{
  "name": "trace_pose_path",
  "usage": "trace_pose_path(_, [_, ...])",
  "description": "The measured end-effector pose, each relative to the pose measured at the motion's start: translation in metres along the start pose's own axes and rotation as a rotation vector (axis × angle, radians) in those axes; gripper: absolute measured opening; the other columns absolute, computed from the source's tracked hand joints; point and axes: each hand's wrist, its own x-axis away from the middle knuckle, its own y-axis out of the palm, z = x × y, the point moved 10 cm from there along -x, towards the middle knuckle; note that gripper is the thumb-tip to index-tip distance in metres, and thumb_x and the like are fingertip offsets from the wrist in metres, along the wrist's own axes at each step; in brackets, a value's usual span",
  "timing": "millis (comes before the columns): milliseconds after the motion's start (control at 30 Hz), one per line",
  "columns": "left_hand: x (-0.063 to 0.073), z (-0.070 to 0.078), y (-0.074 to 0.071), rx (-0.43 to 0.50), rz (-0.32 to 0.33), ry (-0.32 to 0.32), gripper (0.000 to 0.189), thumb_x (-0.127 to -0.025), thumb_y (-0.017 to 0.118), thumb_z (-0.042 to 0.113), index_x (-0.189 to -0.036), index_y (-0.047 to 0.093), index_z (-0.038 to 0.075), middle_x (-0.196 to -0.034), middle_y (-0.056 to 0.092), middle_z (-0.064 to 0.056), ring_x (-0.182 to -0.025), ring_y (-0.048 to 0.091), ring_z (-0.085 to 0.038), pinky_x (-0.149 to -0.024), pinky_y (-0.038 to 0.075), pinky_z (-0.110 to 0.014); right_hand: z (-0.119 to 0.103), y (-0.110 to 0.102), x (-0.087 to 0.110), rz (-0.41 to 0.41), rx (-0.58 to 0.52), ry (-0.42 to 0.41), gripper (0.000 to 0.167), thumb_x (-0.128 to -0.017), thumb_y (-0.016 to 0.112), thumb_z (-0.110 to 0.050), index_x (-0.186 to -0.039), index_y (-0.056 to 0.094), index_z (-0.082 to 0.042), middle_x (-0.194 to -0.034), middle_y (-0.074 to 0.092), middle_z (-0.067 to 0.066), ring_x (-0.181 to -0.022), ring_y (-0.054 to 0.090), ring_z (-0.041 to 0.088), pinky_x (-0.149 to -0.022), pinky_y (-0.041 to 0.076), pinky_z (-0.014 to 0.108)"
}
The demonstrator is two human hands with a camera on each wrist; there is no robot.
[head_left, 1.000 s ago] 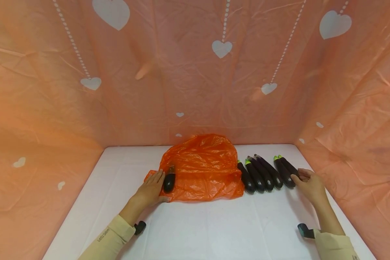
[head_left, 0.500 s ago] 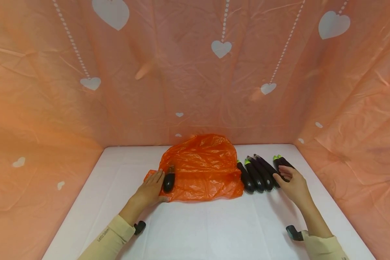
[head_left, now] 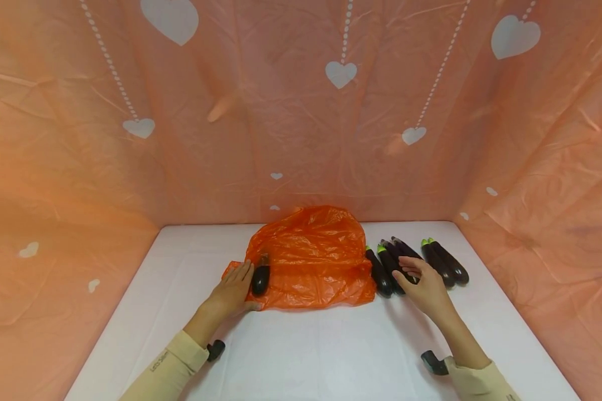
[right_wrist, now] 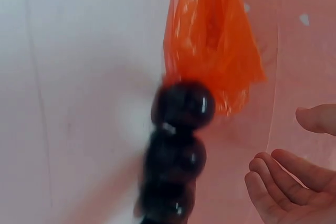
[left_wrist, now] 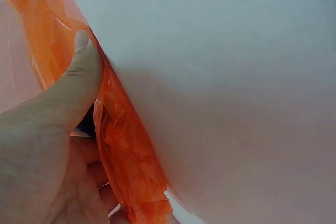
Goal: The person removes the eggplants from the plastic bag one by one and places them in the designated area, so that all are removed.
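Observation:
A crumpled orange plastic bag point(head_left: 311, 267) lies flat at the back middle. At its left end is a dark eggplant point(head_left: 260, 281), its far end tinted orange by the film. My left hand point(head_left: 233, 287) rests on that end of the bag with fingers straight and thumb spread apart; the left wrist view shows film along the thumb point(left_wrist: 79, 77). Several eggplants point(head_left: 379, 274) lie in a row at the bag's right. Over this row hovers my right hand point(head_left: 423, 287), thumb and fingers apart with nothing between them, hiding part of the eggplants behind it.
Two more eggplants point(head_left: 445, 263) lie side by side farther right on the white table point(head_left: 321, 351). Orange sheeting with white hearts point(head_left: 341, 74) closes in the back and both sides. A dark wrist camera point(head_left: 433, 363) sticks out from the right sleeve.
My right hand has moved left, from the two eggplants at the far right to over the row beside the bag. My left hand has stayed in place on the bag.

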Motion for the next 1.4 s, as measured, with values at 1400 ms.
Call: trace_pose_path(1400, [0.001, 0.001, -0.004, -0.049, 0.020, 0.021, 0.108, -0.091, 0.086, 0.044, -0.160, 0.030, -0.018, -0.171, 0.024, -0.035, -0.160, 0.024, -0.049, -0.131, 0.017, -0.061, -0.107, 0.164, -0.005, -0.322, -0.218, -0.083, 0.051, -0.097, 0.082, -0.027, -0.135, 0.068, 0.004, -0.133, 0.071, 0.018, -0.118, 0.069, 0.040, -0.103, 0.058, 0.056])
